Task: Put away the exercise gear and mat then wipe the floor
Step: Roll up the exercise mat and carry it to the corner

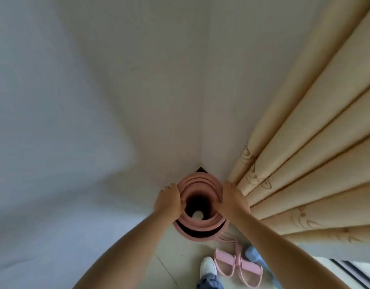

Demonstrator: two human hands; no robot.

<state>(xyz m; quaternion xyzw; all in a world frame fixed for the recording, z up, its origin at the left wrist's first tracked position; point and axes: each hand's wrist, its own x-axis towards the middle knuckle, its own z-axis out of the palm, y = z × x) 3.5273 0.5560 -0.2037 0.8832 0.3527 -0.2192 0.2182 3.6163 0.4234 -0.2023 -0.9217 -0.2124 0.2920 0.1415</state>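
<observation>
Pink foam fills the middle of your view: the rolled mat (197, 207) stands upright on its end in the far corner where two pale walls (138, 90) meet, and you look straight down its dark hollow core. Your left hand (169, 200) grips the left side of the roll's top edge, its fingers curled over the rim and into the opening. Your right hand (232, 198) holds the right side in the same way, the palm against the outer layer and the fingers wrapped round the edge. Both forearms reach forward from the near edge of the scene, roughly straight, and converge on the roll.

Cream curtains (305, 153) hang in heavy folds to the right, their nearest fold just beside your right hand. On the tiled floor (175, 257), near and right of the mat, lies a pink pedal resistance puller (238, 265), its cords running toward the base of the roll. A light blue object (252, 254) sits just beyond it, partly hidden by your right forearm; you cannot tell what it is. Your white shoe (208, 265) rests on the floor just left of the puller.
</observation>
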